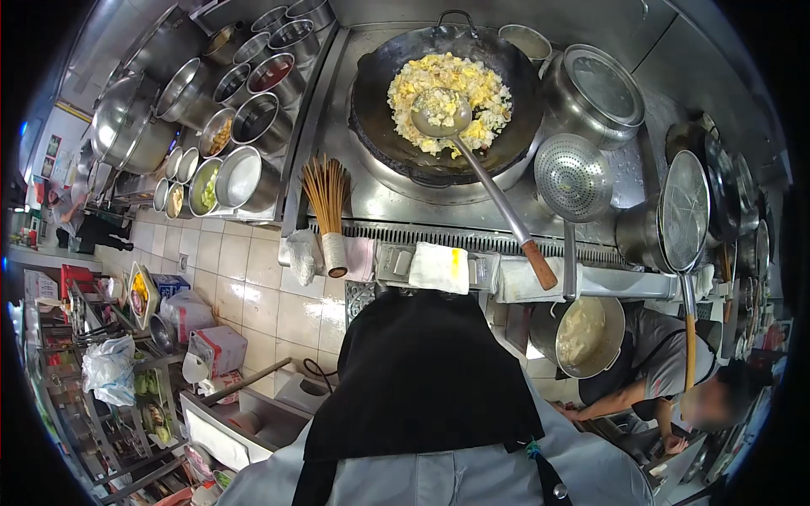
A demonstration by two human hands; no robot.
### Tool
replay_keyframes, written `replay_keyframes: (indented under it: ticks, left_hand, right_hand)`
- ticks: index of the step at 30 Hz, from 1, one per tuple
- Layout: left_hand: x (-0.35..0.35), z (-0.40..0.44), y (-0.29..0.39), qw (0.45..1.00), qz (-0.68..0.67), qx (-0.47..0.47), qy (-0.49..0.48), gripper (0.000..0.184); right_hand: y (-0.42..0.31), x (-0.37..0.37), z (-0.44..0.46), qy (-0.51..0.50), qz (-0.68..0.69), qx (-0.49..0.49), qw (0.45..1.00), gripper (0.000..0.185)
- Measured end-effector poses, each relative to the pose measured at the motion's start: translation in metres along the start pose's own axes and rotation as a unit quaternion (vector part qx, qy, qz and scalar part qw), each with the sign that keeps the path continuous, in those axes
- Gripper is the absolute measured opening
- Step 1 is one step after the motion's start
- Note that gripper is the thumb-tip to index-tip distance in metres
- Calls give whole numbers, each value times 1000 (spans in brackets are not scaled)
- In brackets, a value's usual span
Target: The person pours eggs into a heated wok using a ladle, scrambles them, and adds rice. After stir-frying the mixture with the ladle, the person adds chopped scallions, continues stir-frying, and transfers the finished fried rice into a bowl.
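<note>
Neither of my hands shows in the head view; only my black apron and grey sleeves are visible below the stove. In front of me a large black wok sits on the burner, holding fried rice with yellow egg pieces. A ladle lies with its bowl in the rice and some rice in it. Its wooden handle end rests over the stove's front edge, with no hand on it. To its right is a perforated skimmer. A bamboo wok brush leans at the left.
Folded cloths lie along the front rail. Metal containers of ingredients stand left. A lidded pot and mesh strainer are right. Below, a pot holds pale food, beside a co-worker with both hands low. Shelves stand lower left.
</note>
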State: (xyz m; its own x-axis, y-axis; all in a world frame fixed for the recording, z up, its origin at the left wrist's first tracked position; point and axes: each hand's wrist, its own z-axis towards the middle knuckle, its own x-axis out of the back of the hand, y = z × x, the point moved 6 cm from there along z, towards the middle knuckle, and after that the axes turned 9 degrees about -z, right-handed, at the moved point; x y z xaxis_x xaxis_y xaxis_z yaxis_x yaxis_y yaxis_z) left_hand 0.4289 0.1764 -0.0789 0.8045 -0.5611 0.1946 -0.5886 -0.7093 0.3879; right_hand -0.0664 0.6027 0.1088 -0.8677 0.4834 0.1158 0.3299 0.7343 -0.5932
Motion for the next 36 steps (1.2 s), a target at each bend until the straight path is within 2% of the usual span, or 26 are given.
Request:
replay_keyframes:
  ticks: [11,36]
  left_hand:
    - [10,3,8,1000,7,-2,-2,52]
    - [-42,21,-1,998,-39,-13,-40,53]
  right_hand:
    - [2,-5,-9,2,23,2,1000,28]
    - [-20,6,-29,-69,6,-1,998,29]
